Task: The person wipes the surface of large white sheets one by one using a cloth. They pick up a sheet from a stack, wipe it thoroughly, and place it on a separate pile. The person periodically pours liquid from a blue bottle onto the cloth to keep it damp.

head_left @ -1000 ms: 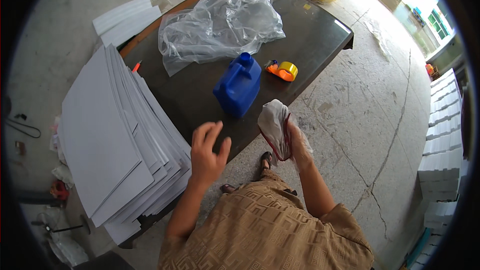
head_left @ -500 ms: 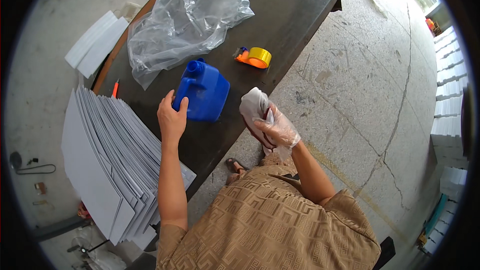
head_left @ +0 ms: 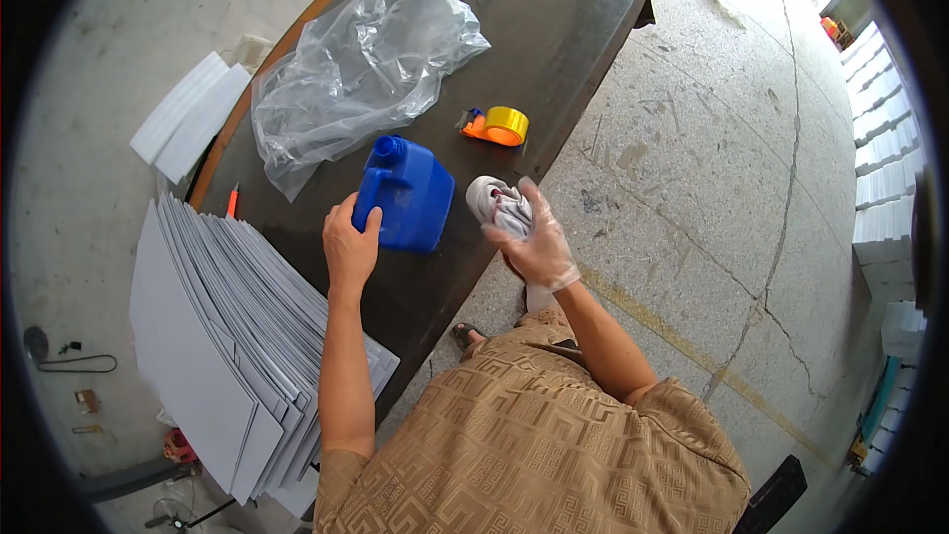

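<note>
A blue plastic jug (head_left: 420, 200) stands on the dark table, its neck toward the far side. My bare left hand (head_left: 351, 249) is wrapped round its handle, thumb on the near side. In a clear thin plastic glove, my right hand (head_left: 544, 249) grips a bunched white cloth (head_left: 497, 206) with some dark reddish edging. It holds this wad at the table's right edge, a little apart from the jug. Part of the cloth is hidden behind the gloved fingers.
Beyond the jug lie a crumpled clear plastic bag (head_left: 371, 59) and a yellow tape roll (head_left: 507, 126) in an orange dispenser. A tall stack of grey-white sheets (head_left: 213, 356) fills the near left, with an orange-handled tool (head_left: 233, 200) behind it. White stacks (head_left: 885, 168) stand far right.
My right hand has turned and the cloth, hanging loose before, is now gathered into a tighter wad. My left hand stays on the jug's handle. The whole view has shifted slightly.
</note>
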Action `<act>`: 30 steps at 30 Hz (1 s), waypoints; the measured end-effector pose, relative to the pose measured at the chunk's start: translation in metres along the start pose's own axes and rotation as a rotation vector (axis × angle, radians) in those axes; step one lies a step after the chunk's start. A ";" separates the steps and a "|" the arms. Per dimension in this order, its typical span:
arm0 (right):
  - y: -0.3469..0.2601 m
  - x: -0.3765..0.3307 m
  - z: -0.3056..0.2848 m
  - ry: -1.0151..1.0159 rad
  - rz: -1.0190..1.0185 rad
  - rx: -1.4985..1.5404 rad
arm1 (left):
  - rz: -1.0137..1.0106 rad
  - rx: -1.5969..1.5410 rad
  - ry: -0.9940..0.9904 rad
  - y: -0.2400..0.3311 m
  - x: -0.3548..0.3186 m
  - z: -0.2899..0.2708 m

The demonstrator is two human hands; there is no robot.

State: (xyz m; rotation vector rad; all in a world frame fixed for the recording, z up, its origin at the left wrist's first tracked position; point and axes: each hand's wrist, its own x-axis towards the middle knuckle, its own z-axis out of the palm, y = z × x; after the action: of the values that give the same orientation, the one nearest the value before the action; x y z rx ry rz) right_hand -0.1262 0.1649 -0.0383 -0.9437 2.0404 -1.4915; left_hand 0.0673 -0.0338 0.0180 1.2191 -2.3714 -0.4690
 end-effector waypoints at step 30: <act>0.056 0.047 0.001 -0.375 0.587 1.617 | 0.285 -0.401 0.143 0.125 -0.059 0.039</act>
State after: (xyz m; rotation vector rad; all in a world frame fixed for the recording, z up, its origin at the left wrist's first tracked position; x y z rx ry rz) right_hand -0.1723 0.1395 -0.0897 0.0900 0.3185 -1.7175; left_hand -0.0070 0.0882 0.0313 0.6996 -2.1470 -0.6934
